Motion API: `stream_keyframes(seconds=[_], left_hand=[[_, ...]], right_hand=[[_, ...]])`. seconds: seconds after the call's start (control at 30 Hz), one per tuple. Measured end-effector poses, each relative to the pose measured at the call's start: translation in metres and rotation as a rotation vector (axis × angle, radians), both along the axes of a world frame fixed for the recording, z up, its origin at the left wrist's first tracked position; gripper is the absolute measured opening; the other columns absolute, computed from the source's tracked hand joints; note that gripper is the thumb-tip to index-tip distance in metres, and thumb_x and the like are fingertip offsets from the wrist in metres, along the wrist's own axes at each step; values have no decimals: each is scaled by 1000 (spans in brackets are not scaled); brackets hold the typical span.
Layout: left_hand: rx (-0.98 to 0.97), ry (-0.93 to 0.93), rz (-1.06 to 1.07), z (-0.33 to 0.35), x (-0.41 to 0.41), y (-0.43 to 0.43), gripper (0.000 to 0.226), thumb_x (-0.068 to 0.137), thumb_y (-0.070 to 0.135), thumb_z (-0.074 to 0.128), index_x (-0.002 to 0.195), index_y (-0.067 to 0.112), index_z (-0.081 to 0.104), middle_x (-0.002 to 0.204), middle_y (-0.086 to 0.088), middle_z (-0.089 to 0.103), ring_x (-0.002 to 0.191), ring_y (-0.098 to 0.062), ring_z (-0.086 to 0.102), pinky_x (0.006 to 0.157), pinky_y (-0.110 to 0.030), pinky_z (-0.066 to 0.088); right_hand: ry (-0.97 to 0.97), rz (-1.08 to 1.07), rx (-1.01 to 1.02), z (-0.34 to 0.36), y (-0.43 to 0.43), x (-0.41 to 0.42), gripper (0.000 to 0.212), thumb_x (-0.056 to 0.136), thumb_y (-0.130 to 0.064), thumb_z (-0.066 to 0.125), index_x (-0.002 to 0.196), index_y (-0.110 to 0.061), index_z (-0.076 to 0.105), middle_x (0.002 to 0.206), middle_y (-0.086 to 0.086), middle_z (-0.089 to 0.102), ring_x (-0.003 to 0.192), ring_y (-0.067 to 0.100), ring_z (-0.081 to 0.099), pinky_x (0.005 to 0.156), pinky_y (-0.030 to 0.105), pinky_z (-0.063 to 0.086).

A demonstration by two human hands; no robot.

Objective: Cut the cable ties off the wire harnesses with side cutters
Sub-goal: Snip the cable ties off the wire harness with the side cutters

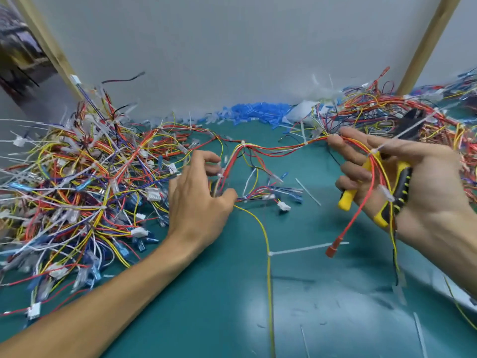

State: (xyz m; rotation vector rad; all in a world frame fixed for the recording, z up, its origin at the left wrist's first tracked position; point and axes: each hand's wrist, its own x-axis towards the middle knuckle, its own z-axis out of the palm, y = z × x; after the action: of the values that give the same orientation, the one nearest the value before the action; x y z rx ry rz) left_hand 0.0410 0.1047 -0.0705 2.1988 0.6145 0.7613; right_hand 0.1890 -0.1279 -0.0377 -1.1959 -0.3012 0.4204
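Only the one head view here, looking down at a green mat (322,293). The left side is buried under a huge tangled pile of wires (77,182) in red, yellow, blue and white with white plugs. A second tangle (387,109) sits at the back right, right behind the right hand's fingertips. A heap of little blue sleeves (260,111) lies along the grey panel (232,47) at the back, and there are loose cut ties (308,192) scattered on the mat.

The wire harness (278,148) being worked on is strung between both hands above the middle of the mat, with a white cable tie (242,143) on it where the wires fan out. One yellow strand trails down toward the camera.

The left hand (198,200) is curled loosely round the harness's left end, with the wires running between thumb and fingers. It's a bit blurry.

The right hand (426,182) is palm up. The yellow and black side cutters (402,187) are clamped in the palm, and the fingertips pinch the harness's right end. Red and yellow wires drape across the cutter handles.
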Motion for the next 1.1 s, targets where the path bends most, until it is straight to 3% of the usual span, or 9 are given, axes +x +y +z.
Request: stream_keyframes(seconds=[0.13, 0.27, 0.4, 0.53, 0.63, 0.83, 0.93, 1.03, 1.1], left_hand=[[127, -60, -77, 1, -5, -4, 65, 67, 27, 67, 129, 19, 50, 122, 8, 62, 121, -15, 56, 108, -51, 37], [538, -184, -221, -2, -6, -16, 65, 81, 26, 70, 142, 8, 53, 145, -5, 53, 138, -26, 47, 115, -46, 35], [795, -173, -266, -8, -1, -21, 53, 96, 33, 67, 144, 12, 60, 157, -6, 49, 151, -24, 39, 122, -49, 29], [701, -211, -303, -12, 0, -14, 19, 103, 27, 66, 116, 18, 76, 109, 6, 74, 108, -20, 68, 113, -46, 34], [623, -286, -344, -10, 0, -11, 17, 103, 27, 64, 101, 17, 77, 92, 13, 72, 80, -19, 64, 95, -44, 40], [512, -328, -322, -7, -1, -19, 24, 101, 30, 66, 85, 15, 74, 71, 9, 64, 64, -16, 49, 77, -43, 37], [439, -334, -300, -7, -3, -17, 25, 100, 28, 67, 80, 14, 74, 66, 6, 62, 64, -15, 46, 75, -43, 38], [386, -319, -276, -9, -3, -14, 23, 97, 26, 70, 78, 14, 74, 60, 5, 60, 62, -12, 44, 74, -43, 40], [387, -309, -279, -10, -3, -13, 23, 97, 26, 71, 77, 15, 73, 58, 5, 58, 61, -11, 42, 73, -43, 39]], right_hand=[[-48, 156, -91, -2, 4, -1, 21, 101, -13, 58, 103, -17, 79, 103, 7, 78, 93, 25, 73, 71, 33, 65], [-105, 196, -156, -10, 13, -13, 9, 81, -10, 71, 85, -14, 77, 79, 11, 72, 59, 28, 49, 54, 39, 47], [-139, 421, -115, -12, 18, -26, 12, 80, -6, 76, 81, -17, 76, 71, 12, 62, 57, 21, 32, 47, 27, 34], [-165, 518, -127, -11, 17, -29, 9, 85, -11, 68, 84, -17, 74, 70, 12, 60, 62, 31, 21, 53, 34, 22], [-175, 448, -186, -7, 18, -28, 8, 84, -10, 77, 83, -17, 74, 71, 12, 60, 63, 25, 31, 53, 30, 31], [20, 458, -173, -13, 16, -22, 4, 85, -11, 66, 89, -13, 66, 67, 8, 53, 50, 16, 40, 44, 23, 40], [-293, 319, -384, -13, 16, -22, 13, 72, -14, 78, 81, -17, 70, 67, 6, 63, 53, 20, 47, 45, 23, 39], [-866, 36, -686, -14, 10, -14, 11, 78, -24, 69, 88, -21, 68, 77, -7, 68, 64, 12, 56, 59, 21, 44], [-1004, 71, -738, -9, 6, -9, 7, 81, -27, 67, 87, -24, 64, 75, -3, 65, 68, 20, 57, 64, 31, 47]])
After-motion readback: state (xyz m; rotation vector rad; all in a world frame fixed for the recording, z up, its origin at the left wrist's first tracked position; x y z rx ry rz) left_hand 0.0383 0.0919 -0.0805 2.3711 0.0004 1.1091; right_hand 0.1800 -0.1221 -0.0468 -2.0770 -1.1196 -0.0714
